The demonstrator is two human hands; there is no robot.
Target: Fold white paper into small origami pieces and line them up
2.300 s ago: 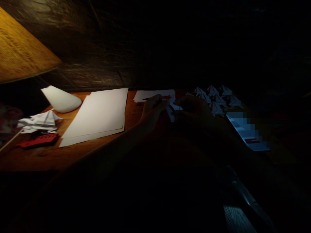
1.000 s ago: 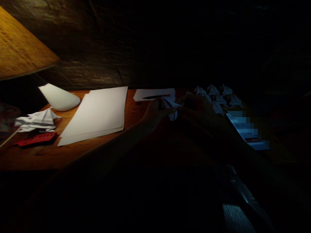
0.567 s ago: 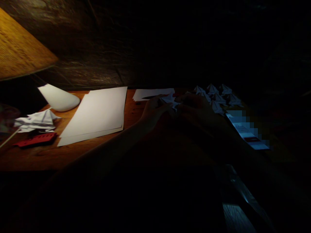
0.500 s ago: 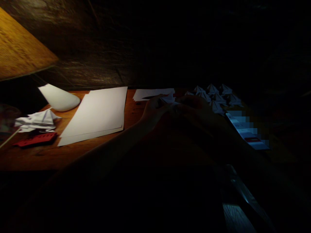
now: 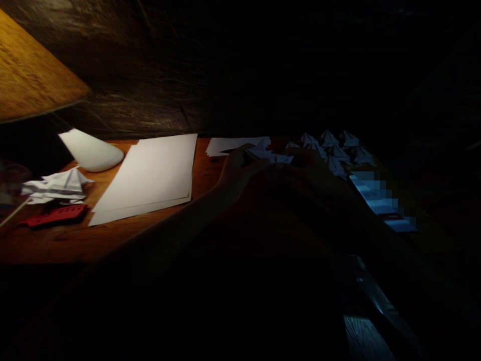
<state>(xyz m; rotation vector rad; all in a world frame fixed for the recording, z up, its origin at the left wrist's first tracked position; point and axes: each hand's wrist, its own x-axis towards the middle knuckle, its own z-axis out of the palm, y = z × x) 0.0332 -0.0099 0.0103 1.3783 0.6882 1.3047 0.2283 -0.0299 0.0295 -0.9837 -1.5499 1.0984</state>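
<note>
Between my two hands, above the wooden desk, is a small white folded paper figure (image 5: 268, 154). My left hand (image 5: 238, 163) grips its left side, the thumb lying along the near edge. On the other side, my right hand (image 5: 306, 168) is closed on the figure's right part; its fingers are mostly lost in shadow. Just beyond the right hand stand several similar folded paper figures (image 5: 334, 152) in a loose group. Behind the left hand lies a small stack of white paper (image 5: 233, 145), with a dark pointed shape over its front edge.
Large white sheets (image 5: 150, 173) cover the desk's left middle. Left of them are a lamp with a white base (image 5: 90, 151) and yellow shade (image 5: 33, 70), a crumpled-looking folded paper (image 5: 63, 185) and a red object (image 5: 56, 215). A lit phone-like screen (image 5: 383, 200) lies right.
More of the folded paper figure shows now, its near edge spread out between my hands. The hands stay in nearly the same place, and the desk things have not moved.
</note>
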